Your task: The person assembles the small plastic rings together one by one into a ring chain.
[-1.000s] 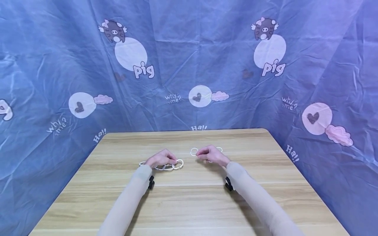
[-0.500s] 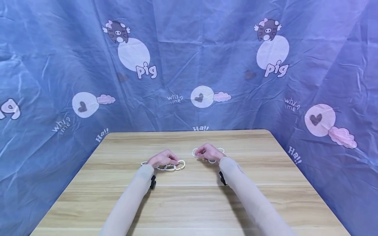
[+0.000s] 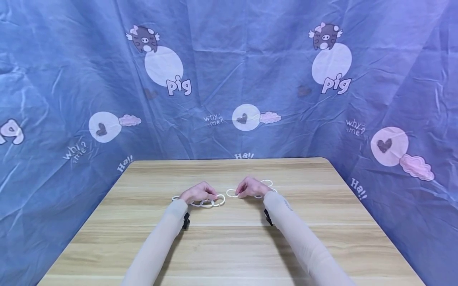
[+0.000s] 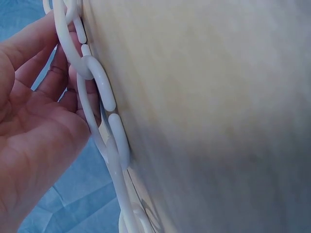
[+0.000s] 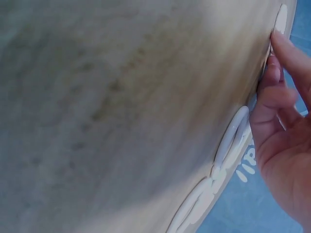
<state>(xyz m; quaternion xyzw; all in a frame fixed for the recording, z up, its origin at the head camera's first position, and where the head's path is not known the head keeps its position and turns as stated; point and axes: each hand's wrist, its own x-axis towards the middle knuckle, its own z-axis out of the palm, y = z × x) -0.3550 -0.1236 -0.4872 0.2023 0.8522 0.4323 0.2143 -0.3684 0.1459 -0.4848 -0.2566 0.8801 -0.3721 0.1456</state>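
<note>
My left hand [image 3: 199, 192] pinches the right end of a chain of white plastic links [image 4: 99, 80] in the head view. These are oval, with a small gap in the side of some. The chain runs along the table below that hand, and part of it is hidden behind the hand. To its right, my right hand [image 3: 250, 187] pinches a white link [image 5: 281, 19] between thumb and fingers, low over the table. A narrow space separates this link from the chain's end.
More white links [image 5: 231, 138] lie on the wooden table [image 3: 229, 246] behind and beside my right hand; whether they are joined I cannot tell. A blue printed cloth [image 3: 222, 79] stands around the table's back and sides.
My right hand has taken hold of a white link and brought it nearer to me and slightly left, towards the chain's end. The left hand keeps its grip almost unmoved.
</note>
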